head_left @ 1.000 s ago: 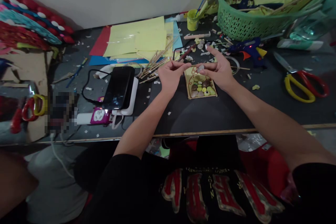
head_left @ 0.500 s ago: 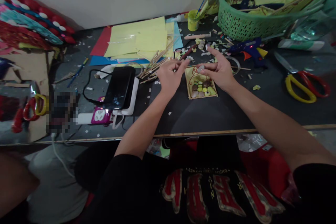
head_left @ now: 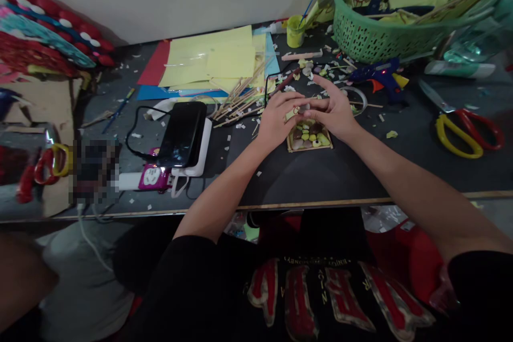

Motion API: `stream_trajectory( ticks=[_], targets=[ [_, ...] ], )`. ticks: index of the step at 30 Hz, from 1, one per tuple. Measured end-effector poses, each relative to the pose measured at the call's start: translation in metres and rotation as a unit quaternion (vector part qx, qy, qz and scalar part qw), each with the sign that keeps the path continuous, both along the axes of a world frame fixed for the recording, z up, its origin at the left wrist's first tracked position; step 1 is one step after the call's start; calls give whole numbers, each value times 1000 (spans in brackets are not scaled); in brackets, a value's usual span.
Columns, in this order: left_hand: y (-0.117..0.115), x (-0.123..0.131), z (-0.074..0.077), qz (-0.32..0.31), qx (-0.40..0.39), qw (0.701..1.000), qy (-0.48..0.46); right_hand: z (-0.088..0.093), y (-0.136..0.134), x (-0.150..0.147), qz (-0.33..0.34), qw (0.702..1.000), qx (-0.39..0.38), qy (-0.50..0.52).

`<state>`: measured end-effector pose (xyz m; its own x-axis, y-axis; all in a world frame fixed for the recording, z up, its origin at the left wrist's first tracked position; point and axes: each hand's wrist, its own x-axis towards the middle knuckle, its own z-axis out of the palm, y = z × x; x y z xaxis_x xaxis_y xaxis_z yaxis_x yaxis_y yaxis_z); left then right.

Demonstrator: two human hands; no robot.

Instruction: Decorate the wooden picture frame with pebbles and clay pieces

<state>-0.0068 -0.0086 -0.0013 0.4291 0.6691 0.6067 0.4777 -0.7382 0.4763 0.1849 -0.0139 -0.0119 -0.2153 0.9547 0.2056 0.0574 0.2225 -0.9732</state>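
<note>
Between the thumb and fingertips of my right hand (head_left: 334, 112) is a small grey pebble (head_left: 305, 108), held just above a little stick-edged frame (head_left: 292, 148). My left hand (head_left: 277, 117) meets it from the other side, with its fingers bent and fingertips at the pebble. Whether anything small is pinched in the left fingertips I cannot make out. Inside the frame lie several yellow, brown and pale pebbles (head_left: 306, 137) along the lower part. My hands cover most of its upper part.
Behind my hands lie thin sticks (head_left: 236, 99), paper scraps and yellow sheets (head_left: 208, 56). At right are a blue glue gun (head_left: 379, 77), scissors (head_left: 459, 131) and a green basket (head_left: 385, 37). A phone (head_left: 182, 133) on a white power bank sits at left. Another person's arm shows lower left.
My left hand has moved right and its fingertips have come up to the pebble in my right hand. The right hand has barely shifted. The frame has stayed in place.
</note>
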Motion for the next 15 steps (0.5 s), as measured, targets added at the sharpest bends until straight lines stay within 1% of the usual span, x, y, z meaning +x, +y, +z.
stream_trajectory(
  ticks=[3, 5, 9, 11, 15],
  targets=[
    [0, 0, 0, 1, 2, 1000, -1, -1, 1, 0, 2, 1000, 14, -13],
    [0, 1, -1, 0, -11, 1000, -6, -2, 1, 0, 0, 1000, 19, -24],
    [0, 2, -4, 16, -91, 994, -64, -1, 1, -1, -12, 1000, 23, -13],
    [1, 2, -5, 24, -117, 988, -95, -1, 3, 0, -37, 999, 25, -7],
    [2, 2, -5, 40, -119, 986, -109, 1, 7, 7, -101, 992, 61, -48]
  ],
)
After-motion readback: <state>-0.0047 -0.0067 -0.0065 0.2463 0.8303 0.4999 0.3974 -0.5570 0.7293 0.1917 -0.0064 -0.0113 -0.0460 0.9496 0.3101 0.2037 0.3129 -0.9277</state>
